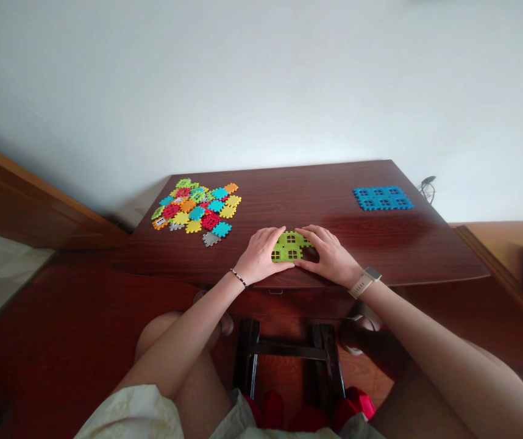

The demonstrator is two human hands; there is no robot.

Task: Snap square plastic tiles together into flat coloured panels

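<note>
Near the front of the table, several green interlocking puzzle tiles [288,247] with window cut-outs lie joined in a flat panel. My left hand [261,251] grips the panel's left side, fingers at the far edge and thumb along the near edge. On the other side my right hand [330,255] closes round the right part, its fingertips on the upper right tile and its thumb by the near edge. A gap in the lower right of the panel shows dark table. Both palms hide the outer ends of the green tiles.
A pile of loose coloured tiles [192,208] covers the table's [289,195] far left. At the far right lies a joined blue tile panel [383,198]. A black cable [427,186] hangs behind the right edge. Below the table stands a dark stool frame [289,349].
</note>
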